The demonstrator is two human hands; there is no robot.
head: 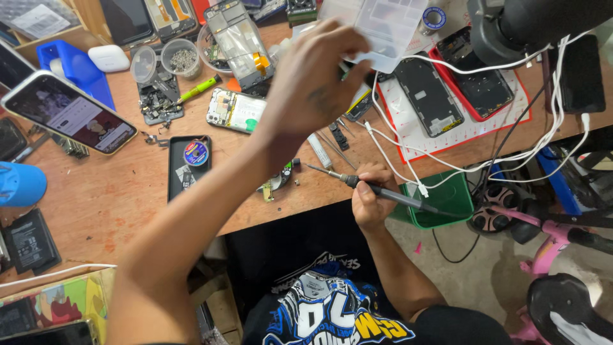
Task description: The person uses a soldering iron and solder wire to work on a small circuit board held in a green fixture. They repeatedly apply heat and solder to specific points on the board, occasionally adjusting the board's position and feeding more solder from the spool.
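My left hand [316, 80] reaches across the wooden bench [115, 191] and grips a clear plastic compartment box [386, 25] at the back. My right hand [370, 198] holds a soldering iron [383, 190] near the bench's front edge, its tip pointing left toward a small circuit board [278, 182]. A phone with its back off [235, 110] lies under my left forearm. A tube [319, 151] and tweezers [335, 148] lie between the two hands.
A lit phone [67, 112] leans at the left. Opened phones [428, 96] lie on a red-edged mat [408, 128] at the right, crossed by white cables [447, 169]. Jars of screws [182, 59], a solder wick spool [196, 153] and a green bin [447, 201] are nearby.
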